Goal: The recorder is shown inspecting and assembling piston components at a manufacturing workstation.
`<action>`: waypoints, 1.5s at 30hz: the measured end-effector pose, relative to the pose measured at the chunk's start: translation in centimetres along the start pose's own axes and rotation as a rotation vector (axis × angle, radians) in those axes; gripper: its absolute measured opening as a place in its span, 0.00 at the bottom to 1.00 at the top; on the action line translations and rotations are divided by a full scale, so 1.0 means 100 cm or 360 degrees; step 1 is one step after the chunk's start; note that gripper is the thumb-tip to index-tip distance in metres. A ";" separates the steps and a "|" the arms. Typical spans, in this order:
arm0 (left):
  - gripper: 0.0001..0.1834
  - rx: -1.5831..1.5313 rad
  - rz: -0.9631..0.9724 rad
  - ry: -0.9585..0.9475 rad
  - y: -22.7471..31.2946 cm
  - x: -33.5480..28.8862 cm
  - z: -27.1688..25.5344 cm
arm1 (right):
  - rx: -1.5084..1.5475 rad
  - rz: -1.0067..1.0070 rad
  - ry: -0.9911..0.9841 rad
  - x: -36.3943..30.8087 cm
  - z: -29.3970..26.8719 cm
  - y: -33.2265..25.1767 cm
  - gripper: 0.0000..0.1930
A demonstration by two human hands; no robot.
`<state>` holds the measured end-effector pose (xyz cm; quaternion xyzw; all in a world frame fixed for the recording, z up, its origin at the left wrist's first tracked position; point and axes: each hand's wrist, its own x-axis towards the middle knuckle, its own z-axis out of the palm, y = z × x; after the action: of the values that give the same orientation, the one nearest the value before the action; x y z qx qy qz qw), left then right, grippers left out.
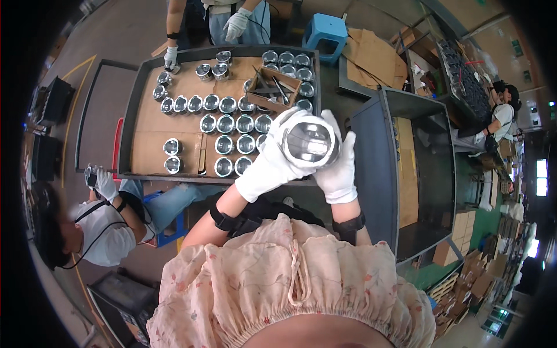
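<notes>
Both my hands wear white gloves and are raised over the near right edge of the table, closed around one shiny metal piston [309, 142]. My left hand [268, 167] wraps its left side, fingers reaching up along the rim. My right hand [339, 173] grips it from the right and below, with its thumb standing out. The piston's round, bright rim and curved inner face point toward me. Several similar pistons [224, 144] stand in rows on the cardboard-lined table [145, 132] just beyond. Some near my left hand are partly hidden by it.
A small cardboard box [277, 103] with tools sits among the pistons. Across the table, a co-worker's gloved hand [170, 58] touches a piston; another person [110, 232] sits at left holding a part. A deep metal bin [426, 168] stands at right, a blue stool [325, 36] behind.
</notes>
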<state>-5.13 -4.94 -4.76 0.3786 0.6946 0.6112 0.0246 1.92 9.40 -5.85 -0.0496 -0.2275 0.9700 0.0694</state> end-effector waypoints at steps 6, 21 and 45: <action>0.48 0.0040 0.0018 -0.0037 0.004 0.000 0.003 | -0.0445 -0.0036 0.0054 0.001 0.009 -0.013 0.34; 0.49 0.0390 0.0134 0.0108 -0.005 -0.015 -0.001 | 0.0353 0.0314 0.0092 0.019 -0.027 0.014 0.28; 0.12 0.1640 -0.1450 -0.0519 -0.265 -0.161 -0.186 | -0.1009 0.1173 0.0611 0.035 -0.103 0.140 0.28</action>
<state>-16.08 -28.40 -29.99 0.1003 0.9723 0.0690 0.1993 -1.80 2.07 -21.55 -0.3219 -0.4608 0.7870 -0.2545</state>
